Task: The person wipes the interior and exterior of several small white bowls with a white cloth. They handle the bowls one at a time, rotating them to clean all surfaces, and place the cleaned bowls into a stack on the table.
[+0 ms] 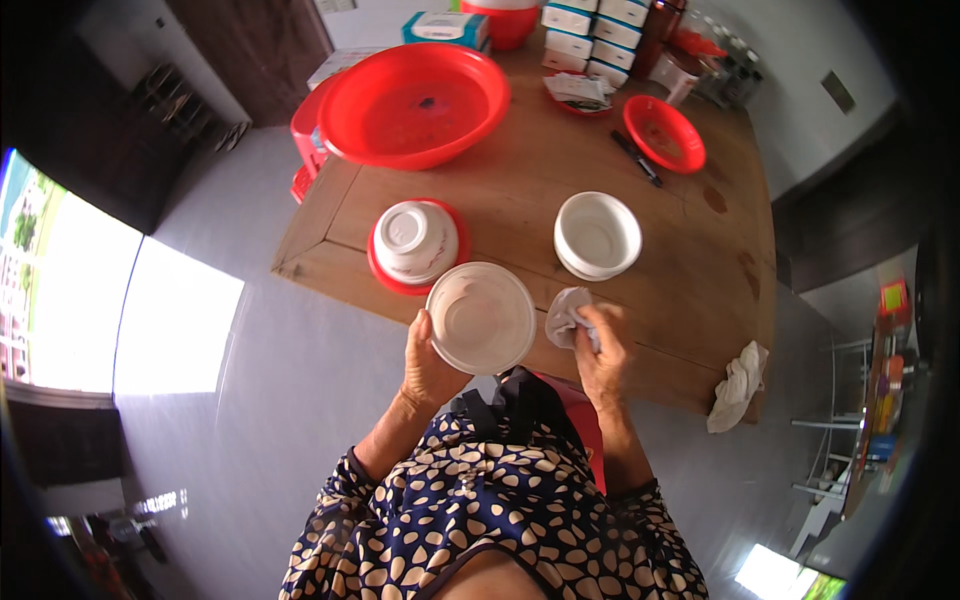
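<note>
A white bowl (482, 318) is tilted toward me in my left hand (428, 362), thumb on its rim and the other fingers hidden beneath. My right hand (604, 352) pinches a crumpled white cloth (569, 318) just right of the bowl, not touching it. Beyond my left hand, an upside-down white bowl (410, 238) rests on a red plate (462, 232). Past my right hand, white bowls (598, 236) stand upright on the wooden table (510, 190), apparently nested.
A large red basin (415, 108) takes up the far left. A red bowl (664, 134), a black pen-like object (636, 158) and stacked white boxes (592, 40) lie at the back right. Another crumpled cloth (738, 386) hangs over the right corner. A red stool (308, 125) stands left of the table.
</note>
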A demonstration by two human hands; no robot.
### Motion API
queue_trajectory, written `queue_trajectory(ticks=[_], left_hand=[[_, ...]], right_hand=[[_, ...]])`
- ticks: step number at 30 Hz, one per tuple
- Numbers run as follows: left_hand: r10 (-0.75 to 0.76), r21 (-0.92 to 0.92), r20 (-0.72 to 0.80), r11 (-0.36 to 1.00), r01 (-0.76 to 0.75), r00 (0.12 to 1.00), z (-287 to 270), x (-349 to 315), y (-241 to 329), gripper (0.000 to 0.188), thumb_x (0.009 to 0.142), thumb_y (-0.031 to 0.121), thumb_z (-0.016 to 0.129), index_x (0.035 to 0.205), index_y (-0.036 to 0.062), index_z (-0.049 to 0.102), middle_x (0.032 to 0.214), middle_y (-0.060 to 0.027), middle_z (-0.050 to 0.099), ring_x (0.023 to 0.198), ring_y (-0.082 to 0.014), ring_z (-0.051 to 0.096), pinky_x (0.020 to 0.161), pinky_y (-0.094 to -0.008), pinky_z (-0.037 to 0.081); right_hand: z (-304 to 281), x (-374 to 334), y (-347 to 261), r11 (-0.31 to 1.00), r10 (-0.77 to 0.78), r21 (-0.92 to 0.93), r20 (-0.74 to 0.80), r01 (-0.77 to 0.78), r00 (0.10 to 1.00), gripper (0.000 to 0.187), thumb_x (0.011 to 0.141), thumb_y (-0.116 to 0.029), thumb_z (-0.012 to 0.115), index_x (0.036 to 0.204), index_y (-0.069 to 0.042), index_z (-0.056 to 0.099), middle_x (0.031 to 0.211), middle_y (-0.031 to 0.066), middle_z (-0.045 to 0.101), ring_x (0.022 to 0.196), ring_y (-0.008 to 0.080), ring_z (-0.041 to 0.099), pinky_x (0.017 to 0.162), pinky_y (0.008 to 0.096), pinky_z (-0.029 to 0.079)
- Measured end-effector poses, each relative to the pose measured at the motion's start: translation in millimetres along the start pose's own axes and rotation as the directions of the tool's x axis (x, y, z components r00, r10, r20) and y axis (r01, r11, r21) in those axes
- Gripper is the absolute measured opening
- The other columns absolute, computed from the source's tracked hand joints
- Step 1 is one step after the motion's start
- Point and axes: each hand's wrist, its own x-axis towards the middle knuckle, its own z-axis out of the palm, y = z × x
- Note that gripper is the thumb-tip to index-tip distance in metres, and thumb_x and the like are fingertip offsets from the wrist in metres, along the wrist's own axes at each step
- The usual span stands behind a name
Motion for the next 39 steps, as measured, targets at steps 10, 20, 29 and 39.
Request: queue_trajectory(ticks=[10, 20, 29, 39], left_hand=[[0.075, 0.155, 0.098, 0.984, -0.09, 0.992, 18, -34, -3, 0.083, 0.077, 0.049, 0.062, 0.14, 0.0065, 0.028, 0.135, -0.0125, 0.043, 0.125, -0.0252, 0.042, 0.105, -0.0421, 0.034], [0.157, 0.194, 0.054, 0.967, -0.165, 0.986, 4, -51, -4, 0.086, 0.072, 0.046, 0.066, 0.138, 0.0062, 0.03, 0.132, -0.0121, 0.043, 0.12, -0.0223, 0.045, 0.102, -0.0384, 0.037], [0.319, 0.265, 0.108, 0.904, -0.336, 0.942, 27, -42, -6, 0.088, 0.07, 0.044, 0.07, 0.139, 0.0078, 0.029, 0.132, -0.0103, 0.044, 0.122, -0.0216, 0.044, 0.103, -0.0353, 0.036], [0.362, 0.312, 0.138, 0.868, -0.387, 0.922, 44, 0, -17, 0.094, 0.067, 0.044, 0.074, 0.139, 0.0074, 0.026, 0.128, -0.0089, 0.045, 0.121, -0.0207, 0.044, 0.103, -0.0346, 0.035]], right_hand=[[19, 41, -77, 0.81, -0.518, -0.11, 0.326, 0.576, 0.791, 0.023, 0.066, -0.002, 0.067, 0.089, 0.001, 0.067, 0.102, 0.0105, 0.055, 0.09, 0.0262, 0.055, 0.075, 0.0339, 0.05], [-1, 3, -109, 0.911, -0.401, 0.336, 0.587, 0.239, 0.704, 0.032, 0.067, 0.004, 0.068, 0.098, -0.002, 0.065, 0.098, 0.0141, 0.058, 0.088, 0.0311, 0.06, 0.071, 0.0372, 0.052], [27, 16, -110, 0.859, -0.37, -0.146, 0.484, 0.49, 0.793, 0.032, 0.068, -0.005, 0.065, 0.1, 0.001, 0.061, 0.098, 0.0169, 0.056, 0.084, 0.0324, 0.06, 0.068, 0.0376, 0.053], [35, 43, -77, 0.977, -0.119, -0.127, 0.328, 0.169, 0.937, 0.019, 0.079, -0.006, 0.061, 0.097, -0.004, 0.058, 0.085, 0.0174, 0.061, 0.063, 0.0356, 0.063, 0.054, 0.0427, 0.051]])
